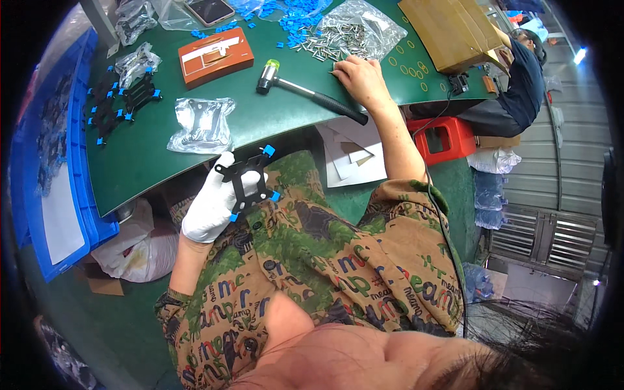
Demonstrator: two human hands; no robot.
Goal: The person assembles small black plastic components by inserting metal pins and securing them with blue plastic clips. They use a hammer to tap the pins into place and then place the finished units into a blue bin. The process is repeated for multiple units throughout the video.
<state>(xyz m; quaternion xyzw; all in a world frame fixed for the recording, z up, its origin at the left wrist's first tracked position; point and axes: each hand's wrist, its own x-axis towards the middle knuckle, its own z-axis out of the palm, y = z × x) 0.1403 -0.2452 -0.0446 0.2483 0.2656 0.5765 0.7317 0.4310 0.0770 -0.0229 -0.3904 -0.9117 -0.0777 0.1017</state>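
Note:
My left hand, in a white glove, grips a black plate-like bracket above my lap. Blue clips sit on three of the bracket's corners; the fourth, by my fingertips, shows bare black. My right hand is ungloved and rests at the table beside a pile of small metal pins. Its fingers are curled together; what they may pinch is too small to name. Below that hand lies a mallet with a yellow-green and black head. A bagged part lies on the table beyond my left hand.
Several black brackets with blue clips lie at the table's left. An orange box, loose blue clips, a clear bag, rubber bands and a cardboard box line the back. Another person sits at right.

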